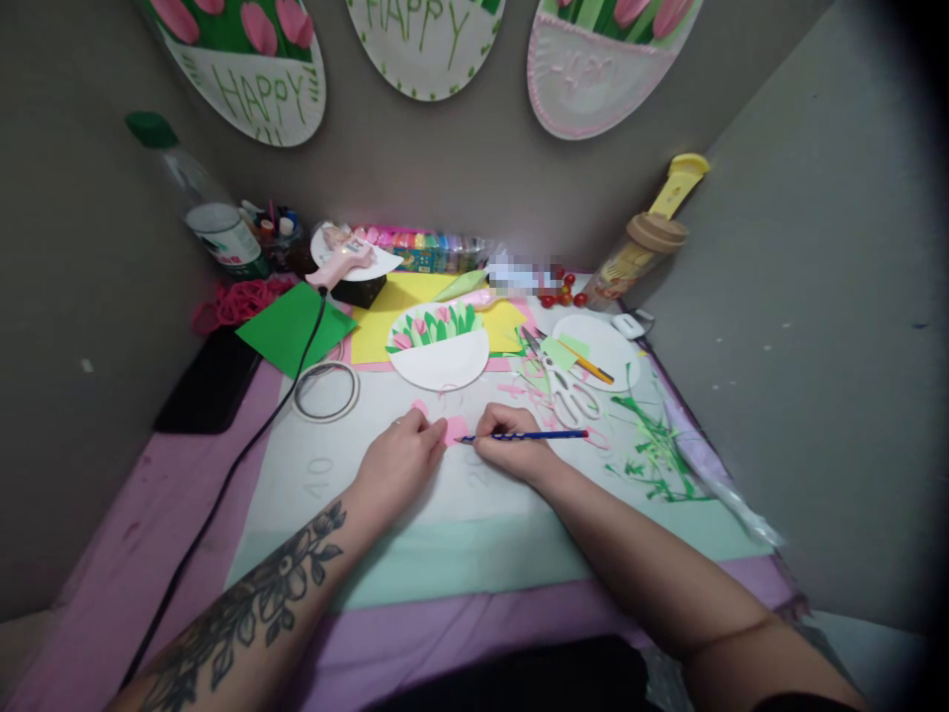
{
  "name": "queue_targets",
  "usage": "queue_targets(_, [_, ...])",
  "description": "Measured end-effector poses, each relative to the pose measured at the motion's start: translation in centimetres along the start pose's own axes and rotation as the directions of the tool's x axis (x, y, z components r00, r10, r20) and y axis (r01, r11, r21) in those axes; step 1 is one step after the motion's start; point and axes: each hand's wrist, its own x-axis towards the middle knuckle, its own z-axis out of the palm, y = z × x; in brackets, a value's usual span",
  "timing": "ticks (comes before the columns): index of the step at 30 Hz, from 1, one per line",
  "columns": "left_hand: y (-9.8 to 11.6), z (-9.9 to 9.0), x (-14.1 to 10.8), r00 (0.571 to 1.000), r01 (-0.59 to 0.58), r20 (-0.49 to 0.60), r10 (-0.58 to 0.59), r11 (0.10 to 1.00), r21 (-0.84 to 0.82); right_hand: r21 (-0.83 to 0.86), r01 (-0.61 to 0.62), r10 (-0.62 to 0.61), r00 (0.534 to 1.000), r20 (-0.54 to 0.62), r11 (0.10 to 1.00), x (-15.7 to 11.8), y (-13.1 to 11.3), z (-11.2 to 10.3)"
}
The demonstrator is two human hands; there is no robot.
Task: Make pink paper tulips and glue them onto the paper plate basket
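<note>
My right hand (511,440) grips a blue pencil (549,435), its tip touching a small piece of pink paper (456,429). With its fingers bent together, my left hand (400,453) holds that pink paper from the left side. Part of the paper is hidden under the fingers, and a bit of pink shows above them. Just beyond my hands lies a paper plate (437,366) with pink paper tulips and green leaves behind a white front half. White-handled scissors (567,386) rest to the right among pink paper scraps.
A hot glue gun (345,262) sits at the back left, its black cord (244,455) crossing the table's left side. Nearby are tape rolls (326,393), green paper (297,326) and a bottle (215,222). Green scraps (659,455) lie right, near a yellow pencil (589,363).
</note>
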Motion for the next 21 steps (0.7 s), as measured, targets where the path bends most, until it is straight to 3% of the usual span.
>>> queue_targets(15, [-0.12,0.09,-0.03,1.0,-0.011,-0.006,0.011,1.0,0.022,0.054,-0.015,0.016,1.0,-0.024,0.998,-0.41,0.65,-0.51])
queue_targets(21, [-0.06,0.01,-0.02,1.0,-0.009,-0.005,0.009,1.0,0.018,0.084,-0.007,0.018,0.991,-0.134,0.996,-0.28,0.4,-0.55])
